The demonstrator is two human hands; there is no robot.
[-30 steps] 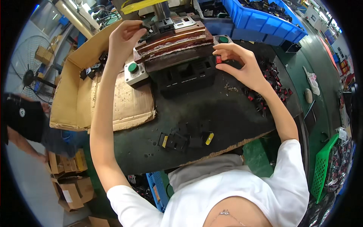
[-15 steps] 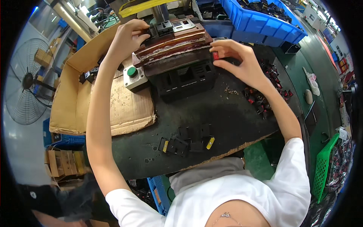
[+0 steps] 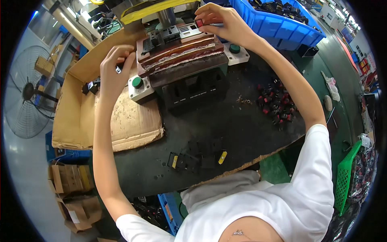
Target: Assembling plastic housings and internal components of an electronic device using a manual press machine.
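Observation:
My right hand pinches a small red rocker switch over the right part of the press fixture. A black panel with a silver slotted plate lies on top of the layered brown fixture block. Left of the block, my left hand is raised over the cardboard box. Its fingers are curved, with a gap to the thumb. Dark parts with a silver bit show in that gap, seemingly lying beyond the hand. Below the block, a black housing panel with cut-outs stands on the bench.
Green push buttons sit on white boxes, one left and one right. A pile of red and black switches lies at right. Black parts with yellow labels lie near the front edge. A blue crate stands behind.
My right hand has moved up and left with the switch, baring the right green button. My left hand has left the black panel and moved left and down over the box.

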